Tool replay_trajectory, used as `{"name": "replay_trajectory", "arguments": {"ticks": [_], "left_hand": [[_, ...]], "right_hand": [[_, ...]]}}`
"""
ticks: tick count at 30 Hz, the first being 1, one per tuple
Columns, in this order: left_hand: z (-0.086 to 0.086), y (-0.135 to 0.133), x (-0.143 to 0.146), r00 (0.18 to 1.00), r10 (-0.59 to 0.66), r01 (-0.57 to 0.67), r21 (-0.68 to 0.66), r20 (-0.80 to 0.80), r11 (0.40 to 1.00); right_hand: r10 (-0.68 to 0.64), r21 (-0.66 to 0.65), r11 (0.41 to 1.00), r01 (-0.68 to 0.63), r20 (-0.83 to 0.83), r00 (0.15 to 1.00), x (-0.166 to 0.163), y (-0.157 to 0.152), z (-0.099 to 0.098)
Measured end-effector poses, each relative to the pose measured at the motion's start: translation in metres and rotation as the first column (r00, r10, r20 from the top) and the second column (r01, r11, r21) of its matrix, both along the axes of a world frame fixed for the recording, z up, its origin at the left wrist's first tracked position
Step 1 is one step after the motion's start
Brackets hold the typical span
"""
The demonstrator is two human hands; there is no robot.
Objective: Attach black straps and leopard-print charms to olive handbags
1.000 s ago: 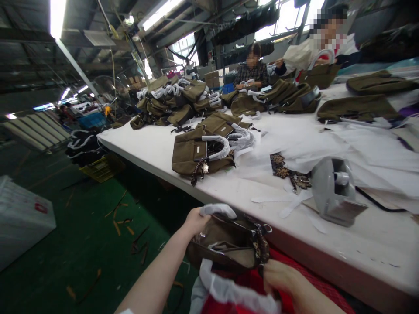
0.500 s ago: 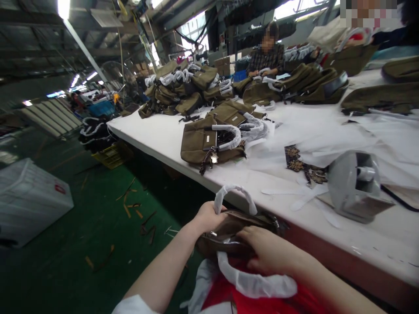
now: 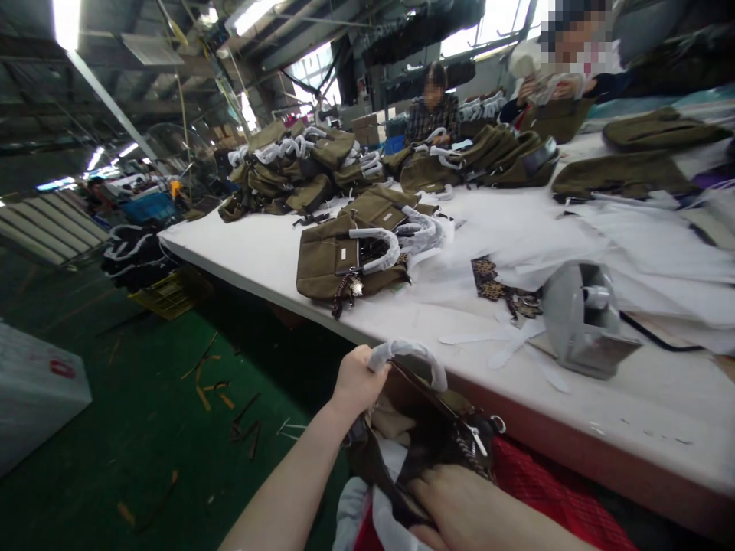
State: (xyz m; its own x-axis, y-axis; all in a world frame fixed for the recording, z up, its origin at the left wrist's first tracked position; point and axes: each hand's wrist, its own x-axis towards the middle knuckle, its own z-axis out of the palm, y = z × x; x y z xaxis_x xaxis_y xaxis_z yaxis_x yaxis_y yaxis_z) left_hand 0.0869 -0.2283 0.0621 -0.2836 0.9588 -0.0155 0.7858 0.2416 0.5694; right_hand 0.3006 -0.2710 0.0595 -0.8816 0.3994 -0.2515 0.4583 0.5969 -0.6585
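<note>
My left hand (image 3: pixel 357 380) is closed round the white-wrapped handle (image 3: pixel 410 354) of an olive-brown handbag (image 3: pixel 425 436) held open on my lap, just below the table's front edge. My right hand (image 3: pixel 459 501) reaches into the bag's mouth from below right; its fingers are hidden inside. White wrapping (image 3: pixel 382 520) hangs under the bag over red cloth (image 3: pixel 534 497).
A long white table (image 3: pixel 276 260) carries another olive handbag (image 3: pixel 344 264), a pile of such bags (image 3: pixel 292 168), white paper sheets (image 3: pixel 632 245), a leopard-print strip (image 3: pixel 499 291) and a grey tool (image 3: pixel 579 317). Two people (image 3: pixel 430 111) work at the far side. Green floor lies left.
The bag has been pulled open. My right hand has gone from resting on top of the bag to reaching inside it. My left hand keeps hold of the handle.
</note>
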Motion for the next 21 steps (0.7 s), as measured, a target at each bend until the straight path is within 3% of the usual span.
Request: {"name": "replay_trajectory", "arguments": {"ticks": [3,7,14,21], "left_hand": [[-0.005,0.009,0.004,0.999,-0.046,0.046,-0.061,0.005,0.997],[-0.016,0.028,0.004,0.995,-0.083,0.092,-0.163,0.059,0.982],[-0.026,0.051,-0.014,0.992,-0.054,0.081,-0.244,0.115,0.966],[-0.03,0.052,-0.019,0.985,-0.09,0.13,-0.299,0.145,0.945]], "right_hand": [[-0.008,0.0,1.0,0.008,0.071,0.997,0.006,0.005,0.007],[-0.168,0.174,0.973,0.154,0.063,0.984,0.015,0.015,-0.006],[-0.281,0.544,0.803,0.244,-0.016,0.96,0.04,0.055,-0.047],[-0.251,0.542,0.827,0.152,0.114,0.961,0.05,0.064,-0.058]]}}
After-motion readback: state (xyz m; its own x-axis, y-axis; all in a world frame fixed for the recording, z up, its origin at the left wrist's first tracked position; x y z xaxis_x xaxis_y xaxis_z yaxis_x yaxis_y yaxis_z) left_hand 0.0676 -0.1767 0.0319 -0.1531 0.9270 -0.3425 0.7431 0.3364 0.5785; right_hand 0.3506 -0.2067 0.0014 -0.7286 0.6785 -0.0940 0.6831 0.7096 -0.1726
